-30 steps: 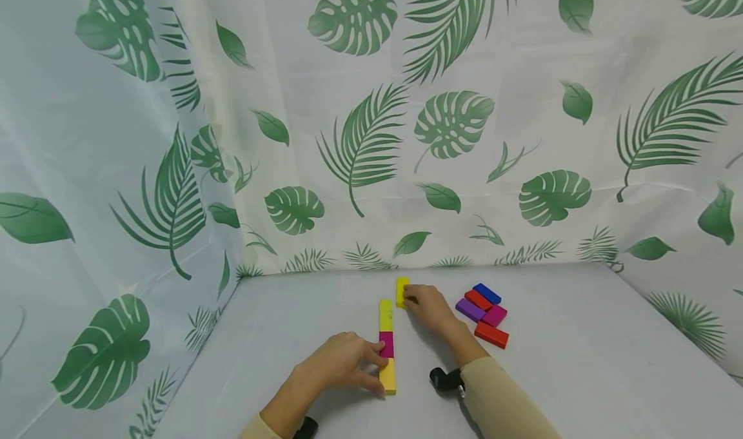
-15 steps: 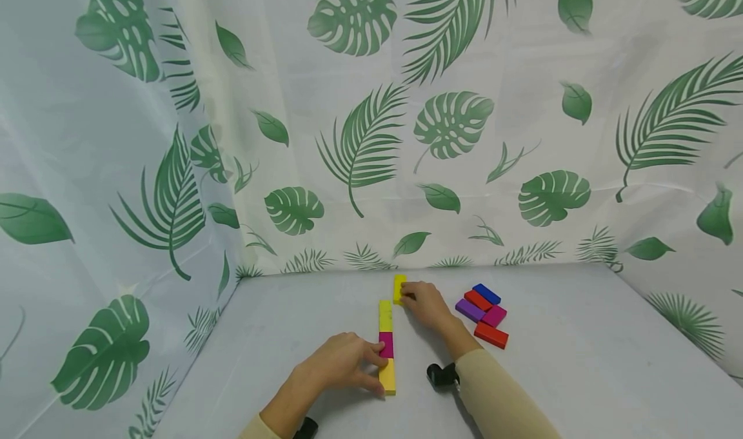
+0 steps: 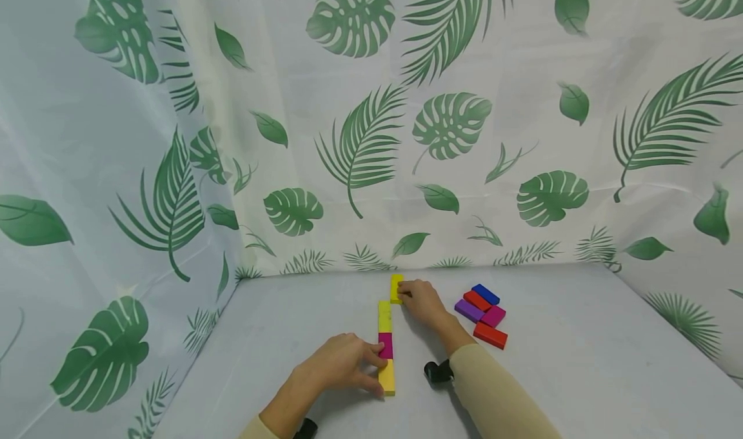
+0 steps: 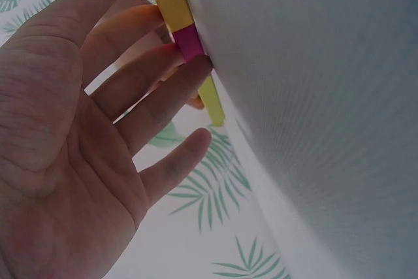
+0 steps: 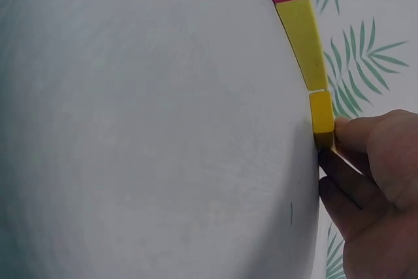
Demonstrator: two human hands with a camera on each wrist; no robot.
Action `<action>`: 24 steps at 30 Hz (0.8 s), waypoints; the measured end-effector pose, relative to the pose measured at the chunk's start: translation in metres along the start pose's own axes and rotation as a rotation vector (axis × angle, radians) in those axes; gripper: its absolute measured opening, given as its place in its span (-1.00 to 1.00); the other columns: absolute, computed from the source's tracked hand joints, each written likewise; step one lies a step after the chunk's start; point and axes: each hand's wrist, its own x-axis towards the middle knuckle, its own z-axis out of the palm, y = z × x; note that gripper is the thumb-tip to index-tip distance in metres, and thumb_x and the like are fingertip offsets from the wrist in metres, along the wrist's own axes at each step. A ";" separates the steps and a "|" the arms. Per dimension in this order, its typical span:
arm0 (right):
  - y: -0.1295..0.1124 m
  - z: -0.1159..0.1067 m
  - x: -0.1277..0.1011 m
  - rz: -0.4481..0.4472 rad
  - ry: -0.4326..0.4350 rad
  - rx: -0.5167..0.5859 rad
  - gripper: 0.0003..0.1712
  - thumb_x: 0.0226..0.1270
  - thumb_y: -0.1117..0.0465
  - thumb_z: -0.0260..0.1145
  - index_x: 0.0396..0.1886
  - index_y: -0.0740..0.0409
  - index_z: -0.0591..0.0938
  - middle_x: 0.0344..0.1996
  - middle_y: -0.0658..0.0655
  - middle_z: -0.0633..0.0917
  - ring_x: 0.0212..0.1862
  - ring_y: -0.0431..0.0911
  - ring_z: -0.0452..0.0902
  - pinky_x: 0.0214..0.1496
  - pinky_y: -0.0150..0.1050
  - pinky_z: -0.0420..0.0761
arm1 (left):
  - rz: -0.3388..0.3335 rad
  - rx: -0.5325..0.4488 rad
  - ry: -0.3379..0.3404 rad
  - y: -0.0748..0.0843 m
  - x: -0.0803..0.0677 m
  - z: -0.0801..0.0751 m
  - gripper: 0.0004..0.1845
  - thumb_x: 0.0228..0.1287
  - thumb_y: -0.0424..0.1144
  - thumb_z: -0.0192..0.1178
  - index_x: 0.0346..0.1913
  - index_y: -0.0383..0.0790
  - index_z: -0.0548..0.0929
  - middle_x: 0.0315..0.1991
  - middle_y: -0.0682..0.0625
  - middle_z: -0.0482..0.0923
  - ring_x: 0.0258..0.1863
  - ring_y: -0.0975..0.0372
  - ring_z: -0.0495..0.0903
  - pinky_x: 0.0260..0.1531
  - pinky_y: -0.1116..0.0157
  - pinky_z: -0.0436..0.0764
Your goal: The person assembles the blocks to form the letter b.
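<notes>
A straight row on the white tabletop holds a golden-yellow block (image 3: pixel 387 380) nearest me, a magenta block (image 3: pixel 387 341) in the middle and a lime-yellow block (image 3: pixel 385 316) at the far end. My left hand (image 3: pixel 342 363) touches the row's left side with fairly straight fingers, its thumb by the golden block's near end. My right hand (image 3: pixel 422 302) pinches another yellow block (image 3: pixel 396 289) just beyond the row, slightly to its right. The right wrist view shows this yellow block (image 5: pixel 321 119) close to the row's end, with a thin gap visible.
To the right lies a loose cluster: a blue block (image 3: pixel 485 294), red blocks (image 3: pixel 490 336), a purple block (image 3: pixel 469 310) and a magenta block (image 3: pixel 493 316). A leaf-printed curtain (image 3: pixel 371 233) stands behind the tabletop (image 3: pixel 569 361) and along its sides.
My right hand has moved slightly left and away from me with the yellow block, bringing it nearer the row's line. The left hand and the row stay put.
</notes>
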 end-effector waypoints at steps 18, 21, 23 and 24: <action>-0.005 0.006 0.005 0.029 -0.005 -0.005 -0.74 0.32 0.26 0.30 -0.03 0.17 0.72 0.10 0.11 0.65 0.18 0.10 0.50 0.23 0.06 0.43 | -0.002 0.001 -0.007 0.000 0.000 -0.001 -0.40 -0.17 0.37 0.35 0.01 0.24 0.69 0.13 0.20 0.55 0.13 0.34 0.52 0.06 0.20 0.54; -0.006 0.007 0.005 0.025 -0.007 0.000 -0.75 0.31 0.27 0.30 -0.04 0.18 0.72 0.10 0.12 0.65 0.18 0.11 0.50 0.24 0.05 0.43 | 0.003 -0.001 -0.006 0.000 0.000 -0.002 -0.40 -0.16 0.36 0.35 0.01 0.23 0.70 0.14 0.19 0.55 0.13 0.34 0.52 0.07 0.19 0.53; -0.007 0.007 0.005 0.025 -0.010 0.006 -0.74 0.31 0.27 0.30 -0.03 0.19 0.72 0.10 0.13 0.65 0.19 0.11 0.50 0.25 0.05 0.43 | 0.003 -0.004 -0.007 0.001 -0.001 -0.002 -0.41 -0.16 0.36 0.35 0.01 0.23 0.70 0.14 0.19 0.55 0.13 0.35 0.52 0.08 0.18 0.53; -0.008 0.007 0.006 0.027 -0.013 0.009 -0.74 0.31 0.27 0.30 -0.03 0.20 0.71 0.10 0.13 0.65 0.19 0.11 0.50 0.25 0.05 0.43 | 0.002 -0.005 -0.007 0.001 -0.001 -0.002 -0.41 -0.16 0.36 0.35 0.01 0.24 0.70 0.14 0.19 0.55 0.13 0.35 0.52 0.08 0.18 0.53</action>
